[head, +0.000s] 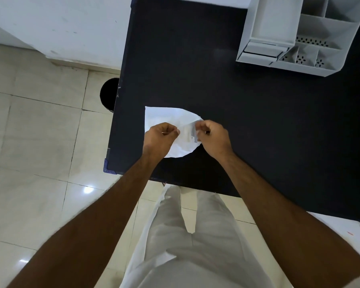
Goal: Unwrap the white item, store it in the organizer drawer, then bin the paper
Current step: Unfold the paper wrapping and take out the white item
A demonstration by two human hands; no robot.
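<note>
A sheet of white paper (168,116) lies spread near the front left corner of the black table (216,80). Over its middle, both hands pinch a small white item (188,133) that shows blurred between the fingertips. My left hand (160,136) grips its left end and my right hand (213,136) grips its right end. The grey organizer (299,34) stands at the table's far right, its drawer (260,51) low on the front left side; whether it is open I cannot tell. A black bin (109,94) stands on the floor beside the table's left edge.
The organizer has several open compartments on top. Beige floor tiles lie to the left, and a white wall runs behind the table. My legs in pale trousers stand at the table's near edge.
</note>
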